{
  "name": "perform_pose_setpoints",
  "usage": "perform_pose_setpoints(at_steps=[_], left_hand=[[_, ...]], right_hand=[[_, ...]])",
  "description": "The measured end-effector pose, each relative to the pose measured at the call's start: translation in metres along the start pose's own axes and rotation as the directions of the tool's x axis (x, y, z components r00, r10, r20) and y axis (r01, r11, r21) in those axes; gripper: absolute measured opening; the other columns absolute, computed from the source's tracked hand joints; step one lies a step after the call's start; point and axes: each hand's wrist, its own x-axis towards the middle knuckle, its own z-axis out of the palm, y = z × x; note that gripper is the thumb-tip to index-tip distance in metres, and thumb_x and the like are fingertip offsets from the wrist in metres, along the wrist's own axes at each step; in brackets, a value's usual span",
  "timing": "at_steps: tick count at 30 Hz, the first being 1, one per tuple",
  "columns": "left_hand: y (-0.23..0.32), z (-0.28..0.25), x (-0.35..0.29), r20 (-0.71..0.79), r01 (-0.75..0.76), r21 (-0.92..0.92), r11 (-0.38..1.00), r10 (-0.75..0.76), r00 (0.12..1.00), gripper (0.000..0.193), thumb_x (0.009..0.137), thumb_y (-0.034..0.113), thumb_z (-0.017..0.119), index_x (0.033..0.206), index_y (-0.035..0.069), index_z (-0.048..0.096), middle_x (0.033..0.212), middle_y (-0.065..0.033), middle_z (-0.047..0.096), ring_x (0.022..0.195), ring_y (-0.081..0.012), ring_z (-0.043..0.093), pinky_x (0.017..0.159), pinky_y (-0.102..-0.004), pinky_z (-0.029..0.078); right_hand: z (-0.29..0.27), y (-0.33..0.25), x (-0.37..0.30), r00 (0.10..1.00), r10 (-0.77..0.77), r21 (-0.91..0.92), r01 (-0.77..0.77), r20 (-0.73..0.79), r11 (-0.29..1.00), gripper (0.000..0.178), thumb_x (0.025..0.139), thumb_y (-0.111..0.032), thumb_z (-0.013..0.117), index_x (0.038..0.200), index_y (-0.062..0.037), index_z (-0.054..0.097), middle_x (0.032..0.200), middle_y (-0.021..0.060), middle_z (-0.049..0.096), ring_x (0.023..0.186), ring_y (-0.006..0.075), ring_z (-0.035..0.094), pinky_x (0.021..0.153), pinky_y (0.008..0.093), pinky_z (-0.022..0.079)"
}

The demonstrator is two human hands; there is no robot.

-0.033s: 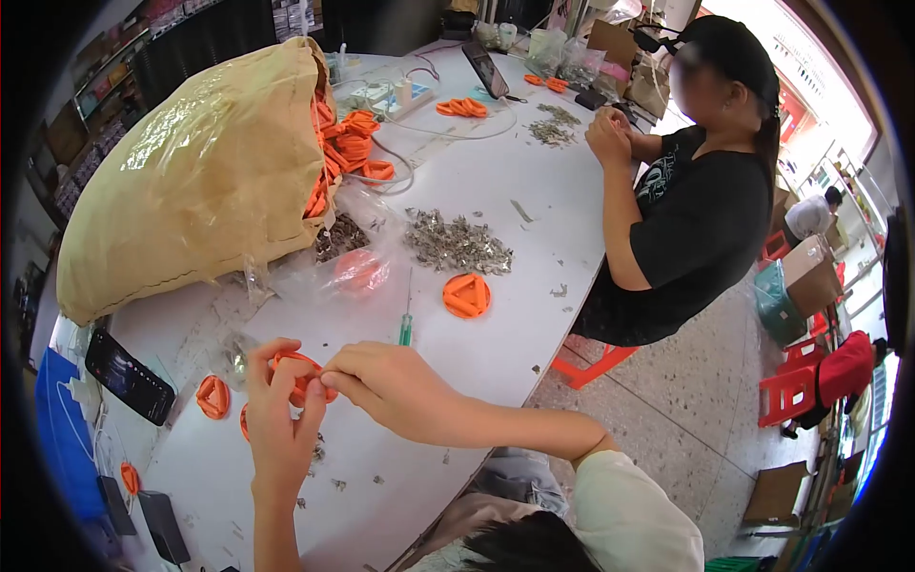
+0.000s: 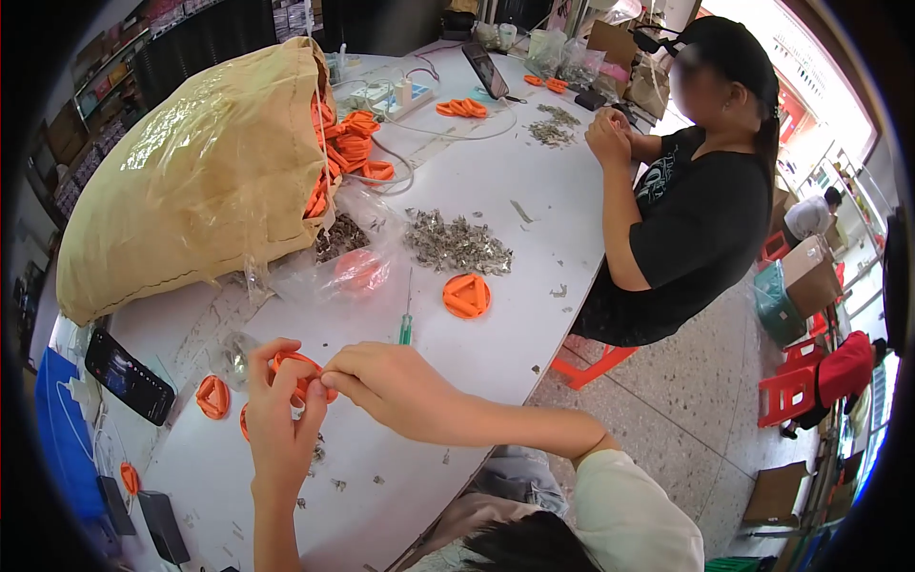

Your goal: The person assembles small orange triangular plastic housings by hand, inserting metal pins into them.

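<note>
Between the thumb and fingers of my left hand (image 2: 284, 396) is an orange round plastic piece (image 2: 303, 370), held above the table. My right hand (image 2: 386, 383) meets its right edge with thumb and forefinger pinched together; whatever sits in that pinch is hidden. Just left of my left hand lies another orange round piece (image 2: 213, 397), and one more is partly covered by the hand. A further orange disc with a triangular frame inside (image 2: 466, 296) rests farther off, near a heap of small metal clips (image 2: 457, 242). A screwdriver with a green handle (image 2: 406, 330) lies beyond my right hand.
A large yellowish sack (image 2: 191, 181) spills orange pieces (image 2: 351, 143) at the back left, beside a clear plastic bag (image 2: 372, 229). A phone (image 2: 131, 376) leans at the left. Across the table corner a co-worker in black (image 2: 705, 219) sits with hands together. Loose clips dot the white tabletop (image 2: 400, 496).
</note>
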Motion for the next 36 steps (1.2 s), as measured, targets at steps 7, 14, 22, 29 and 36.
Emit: perform_pose_setpoints(at_steps=[7,14,22,29,36], left_hand=[[-0.004,-0.004,-0.003,0.130,0.033,-0.019,0.999,-0.031,0.991,0.002,0.075,0.002,0.052,0.077,0.001,0.052,0.101,-0.0110,0.045,0.067,-0.0133,0.050,0.058,-0.0253,0.040],[-0.020,-0.009,-0.011,0.203,0.211,-0.362,0.908,-0.144,0.968,0.004,0.078,0.006,0.050,0.078,0.002,0.051,0.099,-0.0070,0.045,0.075,-0.0115,0.046,0.062,-0.0228,0.038],[-0.010,-0.029,-0.005,0.338,0.440,-0.667,0.601,-0.282,0.898,0.006,0.082,0.007,0.046,0.079,0.002,0.048,0.089,-0.0019,0.045,0.077,-0.0066,0.043,0.067,-0.0210,0.036],[0.005,-0.038,-0.008,0.460,0.507,-0.724,0.467,-0.221,0.860,0.009,0.079,0.012,0.043,0.073,0.005,0.044,0.091,-0.0030,0.048,0.075,-0.0056,0.042,0.060,-0.0180,0.035],[0.003,-0.032,-0.017,0.323,0.345,-0.754,0.559,-0.143,0.936,0.004,0.082,0.006,0.047,0.081,0.003,0.049,0.090,-0.0001,0.042,0.077,-0.0046,0.043,0.069,-0.0207,0.038]], right_hand=[[-0.028,-0.010,0.014,0.900,0.217,0.019,-0.241,0.377,0.970,0.025,0.082,-0.021,0.049,0.073,0.0015,0.057,0.056,0.0083,0.048,0.052,0.0177,0.047,0.053,0.0286,0.039],[-0.019,-0.007,0.019,0.843,0.183,0.184,-0.313,0.506,0.932,0.024,0.082,-0.021,0.051,0.071,-0.0001,0.056,0.057,0.0075,0.048,0.054,0.0159,0.046,0.051,0.0254,0.038],[0.002,-0.010,0.018,0.820,-0.561,-0.346,0.496,-0.116,0.797,0.020,0.063,0.000,0.064,0.080,-0.0044,0.057,0.074,0.0054,0.053,0.063,0.0206,0.051,0.052,0.0271,0.042],[-0.008,-0.017,0.015,0.720,-0.693,-0.300,0.665,0.015,0.684,0.028,0.060,0.004,0.066,0.086,-0.0028,0.058,0.074,0.0062,0.052,0.065,0.0181,0.047,0.054,0.0268,0.036],[-0.006,-0.024,0.010,0.824,-0.561,-0.194,0.540,-0.076,0.819,0.032,0.054,0.005,0.068,0.083,-0.0027,0.059,0.072,0.0056,0.054,0.063,0.0188,0.050,0.052,0.0264,0.039]])
